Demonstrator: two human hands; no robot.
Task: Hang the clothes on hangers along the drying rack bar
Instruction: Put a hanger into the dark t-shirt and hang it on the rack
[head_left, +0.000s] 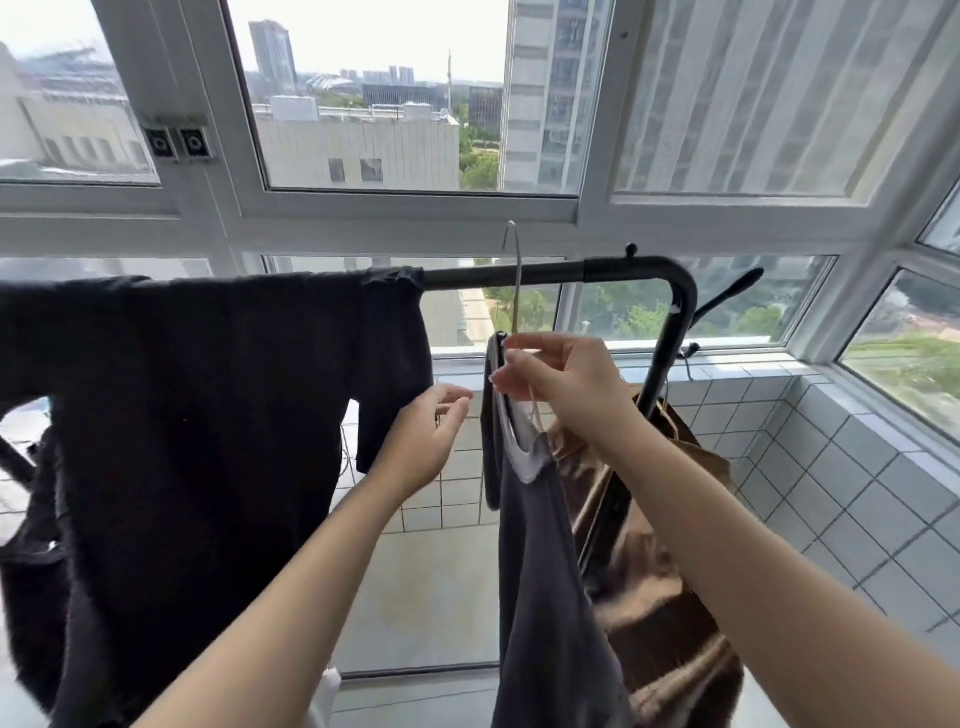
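Observation:
A black drying rack bar (519, 274) runs across the middle and bends down at the right. A black T-shirt (197, 415) is draped over its left part. My right hand (566, 387) grips the top of a hanger (517, 280) whose metal hook rises just above the bar. On that hanger hangs a dark grey top (545, 571) with a pale lining at the neck. A shiny brown garment (654, 587) hangs behind it by the rack's right post. My left hand (426, 441) is open, fingers apart, between the T-shirt's sleeve and the grey top, holding nothing.
White-framed windows (415, 208) stand close behind the rack, with a tiled ledge and wall (831, 457) to the right. A black side hook (727, 296) sticks out from the rack's right end. More dark clothing (31, 519) hangs at the far left.

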